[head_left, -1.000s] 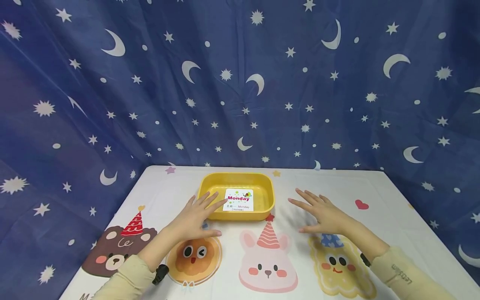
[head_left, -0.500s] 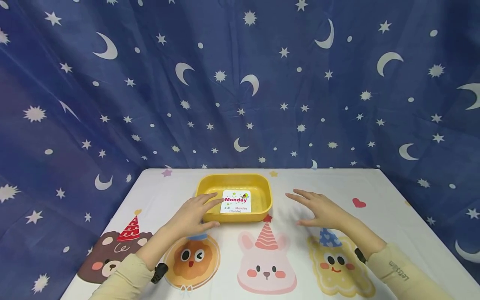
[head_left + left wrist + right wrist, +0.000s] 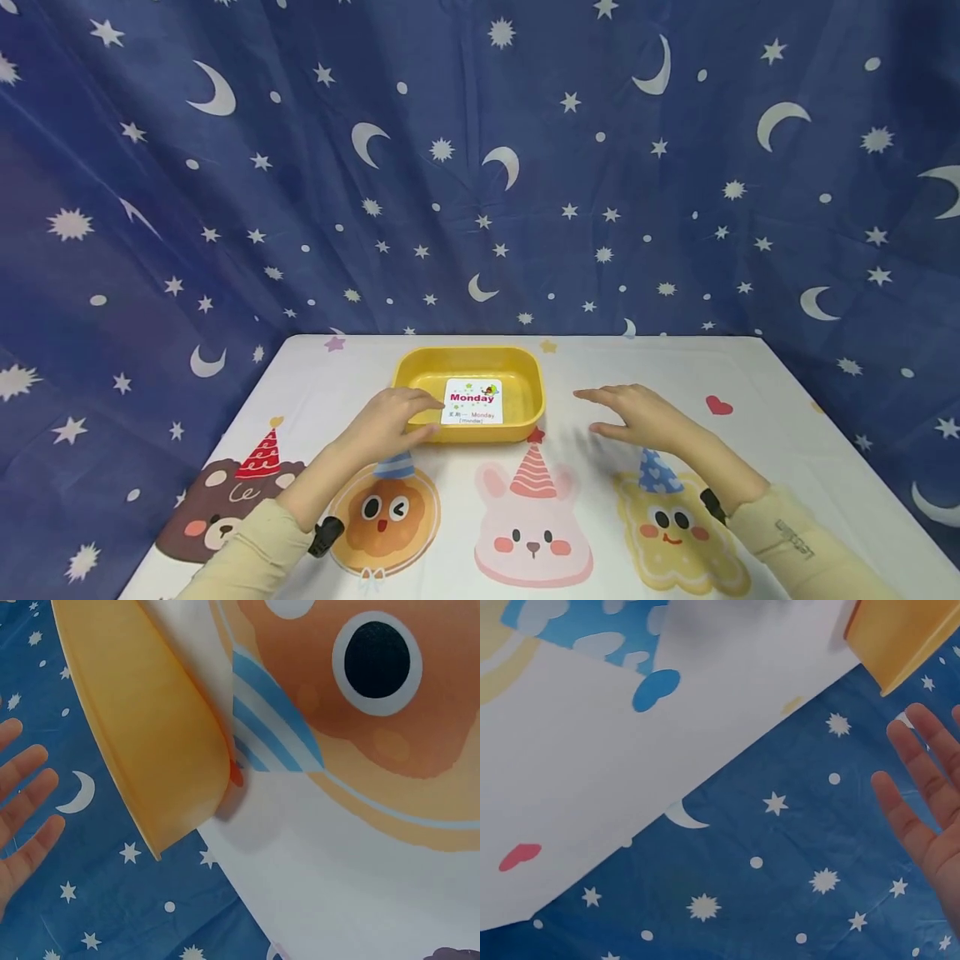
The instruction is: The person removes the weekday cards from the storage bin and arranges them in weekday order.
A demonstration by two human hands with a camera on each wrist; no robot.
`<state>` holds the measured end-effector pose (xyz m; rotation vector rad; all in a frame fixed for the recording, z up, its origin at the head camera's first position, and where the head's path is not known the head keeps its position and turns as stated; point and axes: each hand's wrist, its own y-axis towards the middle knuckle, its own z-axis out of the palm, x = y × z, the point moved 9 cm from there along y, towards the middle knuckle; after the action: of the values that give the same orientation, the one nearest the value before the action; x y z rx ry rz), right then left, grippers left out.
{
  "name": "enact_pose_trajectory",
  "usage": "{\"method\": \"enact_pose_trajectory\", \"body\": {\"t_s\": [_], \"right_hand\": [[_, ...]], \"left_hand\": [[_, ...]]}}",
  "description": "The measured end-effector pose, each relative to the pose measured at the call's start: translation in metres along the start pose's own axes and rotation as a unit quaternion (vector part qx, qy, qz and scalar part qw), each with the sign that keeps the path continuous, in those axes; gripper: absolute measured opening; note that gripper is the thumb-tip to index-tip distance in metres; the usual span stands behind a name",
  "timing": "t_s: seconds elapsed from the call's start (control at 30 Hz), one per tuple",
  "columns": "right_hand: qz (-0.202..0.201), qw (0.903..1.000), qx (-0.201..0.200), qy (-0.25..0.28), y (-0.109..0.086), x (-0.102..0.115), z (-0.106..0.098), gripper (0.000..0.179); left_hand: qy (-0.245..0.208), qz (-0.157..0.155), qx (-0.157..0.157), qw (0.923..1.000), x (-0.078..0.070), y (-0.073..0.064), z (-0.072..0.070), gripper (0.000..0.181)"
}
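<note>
A yellow plastic tray point(image 3: 528, 432) stands toward the back of the table, and a white card point(image 3: 472, 402) printed "Monday" lies in it. Above the tray's left front corner, the left hand point(image 3: 386, 425) hovers with loosely extended fingers and holds nothing. To the right of the tray, the right hand point(image 3: 643, 414) hangs over the tablecloth with its fingers forward, also holding nothing. In the left wrist view the tray's outer wall point(image 3: 150, 712) is apart from the left fingers point(image 3: 30, 817). The right wrist view has a tray corner point(image 3: 900, 645) beyond the right fingers point(image 3: 907, 806).
The white tablecloth point(image 3: 450, 517) carries printed cartoon faces. A blue curtain point(image 3: 420, 167) with moons and stars rises behind the table and along its sides. Dark bands point(image 3: 327, 536) are on the wrists beneath beige sleeves point(image 3: 251, 554).
The spread fingers of both hands have drawn closer together, and the hands have lowered slightly. The head view has shifted a little. The tray and card stay where they were on the table.
</note>
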<state>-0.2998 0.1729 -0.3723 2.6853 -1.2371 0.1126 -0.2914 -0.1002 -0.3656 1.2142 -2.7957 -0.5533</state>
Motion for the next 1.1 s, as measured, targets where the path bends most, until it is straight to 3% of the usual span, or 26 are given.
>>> {"method": "enact_pose_trajectory", "body": {"t_s": [0.2,0.3,0.53,0.77,1.1], "right_hand": [[0.014,0.9996,-0.001,0.023,0.01,0.001,-0.004,0.043],[0.02,0.9992,-0.006,0.033,0.016,0.003,-0.007,0.041],[0.035,0.9984,-0.01,0.044,0.023,0.005,-0.012,0.039],[0.03,0.9984,-0.005,0.048,0.039,0.012,-0.011,0.035],[0.015,0.9981,0.015,0.058,0.065,0.027,-0.007,0.033]], "left_hand": [[-0.003,-0.072,-0.02,0.9972,0.015,-0.002,-0.006,0.026],[-0.011,-0.114,-0.036,0.9928,0.024,-0.005,-0.01,0.024],[-0.034,-0.179,-0.075,0.9805,0.043,-0.006,-0.013,0.023],[-0.082,-0.247,-0.084,0.9619,0.065,-0.011,-0.007,0.031],[-0.183,-0.328,-0.072,0.9241,0.096,-0.019,0.014,0.04]]}}
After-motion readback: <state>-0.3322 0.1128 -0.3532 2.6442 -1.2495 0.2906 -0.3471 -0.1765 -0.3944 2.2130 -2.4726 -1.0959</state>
